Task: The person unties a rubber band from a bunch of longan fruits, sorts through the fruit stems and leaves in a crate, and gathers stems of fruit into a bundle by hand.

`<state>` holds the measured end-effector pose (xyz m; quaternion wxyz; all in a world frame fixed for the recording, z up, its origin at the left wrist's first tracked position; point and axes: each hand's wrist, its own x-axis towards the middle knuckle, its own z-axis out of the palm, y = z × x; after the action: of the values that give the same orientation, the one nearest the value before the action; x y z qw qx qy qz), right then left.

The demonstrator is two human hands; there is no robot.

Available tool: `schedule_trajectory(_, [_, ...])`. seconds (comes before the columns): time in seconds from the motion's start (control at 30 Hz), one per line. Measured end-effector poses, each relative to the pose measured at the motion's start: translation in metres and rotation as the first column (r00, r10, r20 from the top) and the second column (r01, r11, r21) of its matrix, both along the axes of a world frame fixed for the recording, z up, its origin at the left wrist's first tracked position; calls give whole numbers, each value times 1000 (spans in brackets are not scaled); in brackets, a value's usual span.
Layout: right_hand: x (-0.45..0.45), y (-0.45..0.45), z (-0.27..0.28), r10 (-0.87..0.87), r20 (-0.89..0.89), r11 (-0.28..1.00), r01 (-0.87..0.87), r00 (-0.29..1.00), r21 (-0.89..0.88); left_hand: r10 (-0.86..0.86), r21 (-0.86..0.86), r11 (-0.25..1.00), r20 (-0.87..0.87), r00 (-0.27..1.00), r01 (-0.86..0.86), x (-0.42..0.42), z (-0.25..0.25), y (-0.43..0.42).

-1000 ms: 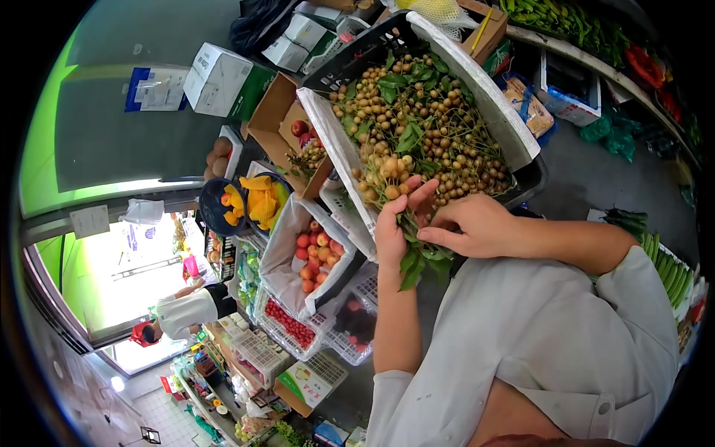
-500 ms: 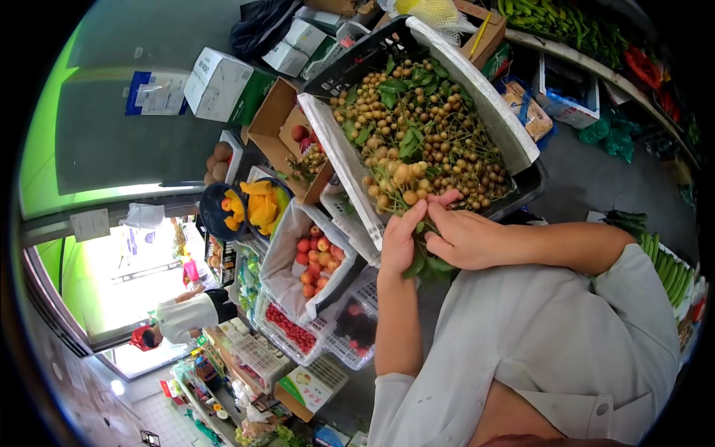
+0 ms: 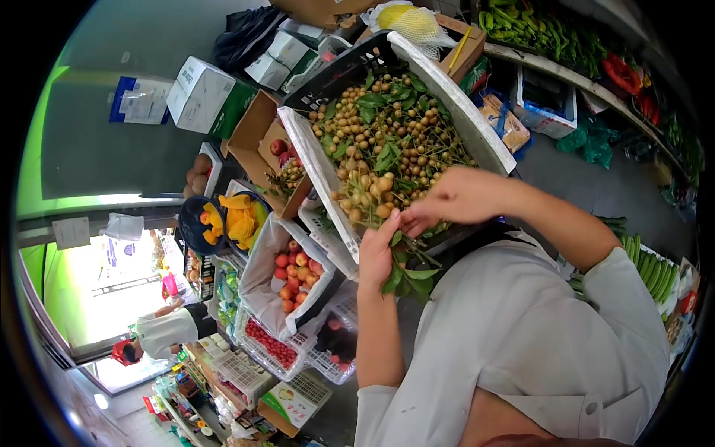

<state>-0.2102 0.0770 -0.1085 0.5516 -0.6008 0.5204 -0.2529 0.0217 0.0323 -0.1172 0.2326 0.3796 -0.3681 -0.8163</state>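
A bunch of round tan fruit [image 3: 369,195] on leafy stems is held by my left hand [image 3: 377,249], its fingers closed round the stems. Green leaves [image 3: 409,273] hang out below that hand. My right hand [image 3: 445,200] is beside it with fingers pinched together near the stems; what is between them is too small to make out. Behind both hands stands a dark crate [image 3: 337,76] with white foam-like side panels [image 3: 463,93], full of similar small brown fruit [image 3: 421,141] with leaves.
Left of the crate are a cardboard box [image 3: 246,145], a lined crate of apples [image 3: 257,287] and a tray of red berries [image 3: 272,344]. A person [image 3: 167,330] stands far left. Green peppers [image 3: 536,33] lie on a shelf at top right; long green vegetables [image 3: 649,270] are at right.
The view has shifted, moving the surroundings left and slightly down. My right hand has drawn a little away from my left, which still holds the bunch.
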Motion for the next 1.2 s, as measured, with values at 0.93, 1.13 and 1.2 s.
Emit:
schedule_trajectory(0.93, [-41,-72,-86,-181,-786,941,336,591,36,211,210,965,-259,942,-158,7,4,-1])
schedule_trajectory(1.13, [-18,-61,-6,-539,-406,705,659,738,261,201,287,952,-333,921,-104,10,-1,-4])
schedule_trajectory(1.2, [-30,-54,-6,-580,-275,679,642,767,356,209,300,947,-300,931,-116,10,3,-3])
